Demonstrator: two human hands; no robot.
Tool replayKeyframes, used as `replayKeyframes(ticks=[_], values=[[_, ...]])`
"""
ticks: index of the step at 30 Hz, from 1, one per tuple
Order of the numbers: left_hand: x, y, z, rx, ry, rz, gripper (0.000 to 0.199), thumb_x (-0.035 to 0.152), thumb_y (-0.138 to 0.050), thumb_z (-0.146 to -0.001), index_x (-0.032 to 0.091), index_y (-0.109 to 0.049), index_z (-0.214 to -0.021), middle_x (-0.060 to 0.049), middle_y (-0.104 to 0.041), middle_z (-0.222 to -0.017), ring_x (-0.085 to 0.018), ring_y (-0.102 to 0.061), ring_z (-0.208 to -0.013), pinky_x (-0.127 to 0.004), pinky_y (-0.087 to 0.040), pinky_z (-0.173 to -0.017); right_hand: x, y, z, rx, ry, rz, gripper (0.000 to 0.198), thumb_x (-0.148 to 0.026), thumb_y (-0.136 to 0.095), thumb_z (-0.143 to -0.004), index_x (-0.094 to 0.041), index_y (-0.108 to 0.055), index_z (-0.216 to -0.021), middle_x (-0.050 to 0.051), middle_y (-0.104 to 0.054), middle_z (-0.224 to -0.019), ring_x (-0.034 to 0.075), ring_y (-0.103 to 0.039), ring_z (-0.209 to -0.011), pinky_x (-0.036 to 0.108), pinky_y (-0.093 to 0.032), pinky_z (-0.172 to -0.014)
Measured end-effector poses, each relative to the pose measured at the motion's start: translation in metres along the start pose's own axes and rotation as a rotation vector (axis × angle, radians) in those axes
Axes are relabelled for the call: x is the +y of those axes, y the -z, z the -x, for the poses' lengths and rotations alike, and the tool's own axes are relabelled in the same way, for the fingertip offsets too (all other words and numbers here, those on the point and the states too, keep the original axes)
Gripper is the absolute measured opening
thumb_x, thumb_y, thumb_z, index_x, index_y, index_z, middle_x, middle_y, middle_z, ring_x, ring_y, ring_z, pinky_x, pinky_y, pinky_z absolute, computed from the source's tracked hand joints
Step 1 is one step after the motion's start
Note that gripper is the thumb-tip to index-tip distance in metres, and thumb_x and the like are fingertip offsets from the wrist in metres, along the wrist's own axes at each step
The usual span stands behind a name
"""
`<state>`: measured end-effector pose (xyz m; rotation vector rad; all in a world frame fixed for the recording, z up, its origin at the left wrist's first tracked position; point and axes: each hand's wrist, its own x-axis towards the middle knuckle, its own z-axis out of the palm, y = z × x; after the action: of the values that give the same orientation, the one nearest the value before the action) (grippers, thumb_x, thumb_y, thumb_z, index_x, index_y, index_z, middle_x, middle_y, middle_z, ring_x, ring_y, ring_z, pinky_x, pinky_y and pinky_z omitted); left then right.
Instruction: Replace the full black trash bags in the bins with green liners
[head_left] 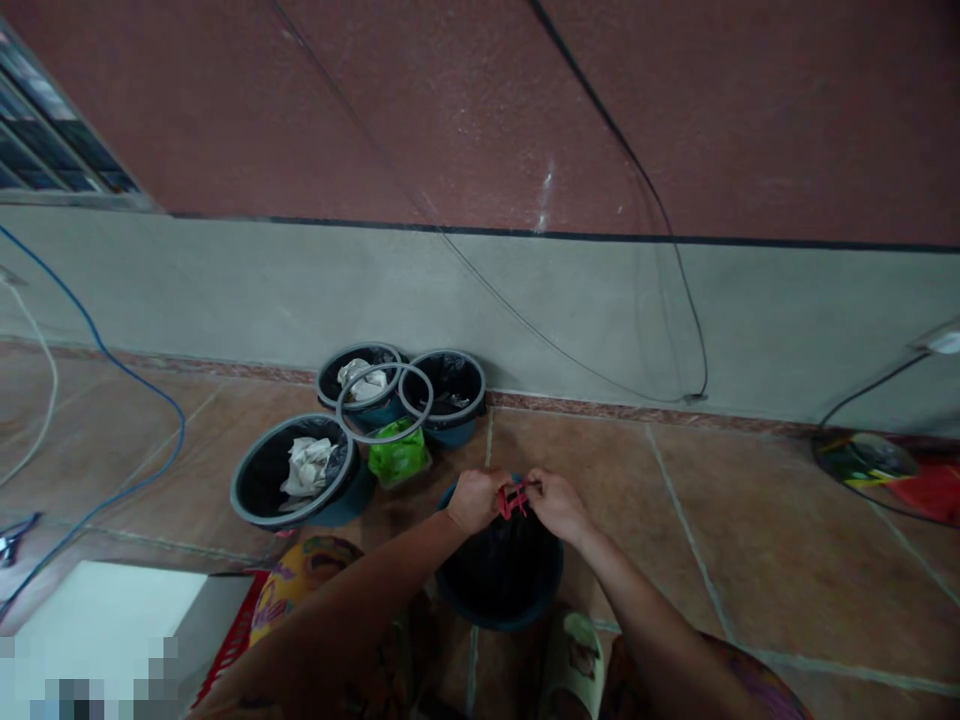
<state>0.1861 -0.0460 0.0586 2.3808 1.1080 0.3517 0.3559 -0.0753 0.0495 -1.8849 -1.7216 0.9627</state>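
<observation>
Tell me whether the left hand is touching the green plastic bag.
Apart: the head view shows floor between the left hand and the green plastic bag.

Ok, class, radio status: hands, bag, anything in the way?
Left hand, right hand on red tie. Black bag inside bin. Nothing visibly blocking; three bins stand left.

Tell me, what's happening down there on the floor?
A person's left hand and right hand both grip the red ties at the top of a black bag, which sits in a round bin. To the left stand three other lined bins, two with crumpled white material inside; a green plastic bag and loose grey ring are among them.
</observation>
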Motion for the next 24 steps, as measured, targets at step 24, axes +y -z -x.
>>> replayKeyframes(ticks=[24], values=[[-0.027,0.013,0.007,-0.233,0.282,-0.217,0.023,0.032,-0.051,-0.084,0.02,-0.071,-0.086,-0.009,-0.071,-0.088,-0.024,-0.066,-0.089,-0.031,-0.048,-0.078,0.05,0.024,0.002,-0.159,-0.108,0.159,0.03,-0.019,-0.065,-0.069,-0.021,-0.055,-0.041,0.004,-0.055,-0.047,0.018,-0.057,-0.06,0.029,-0.038,-0.058]])
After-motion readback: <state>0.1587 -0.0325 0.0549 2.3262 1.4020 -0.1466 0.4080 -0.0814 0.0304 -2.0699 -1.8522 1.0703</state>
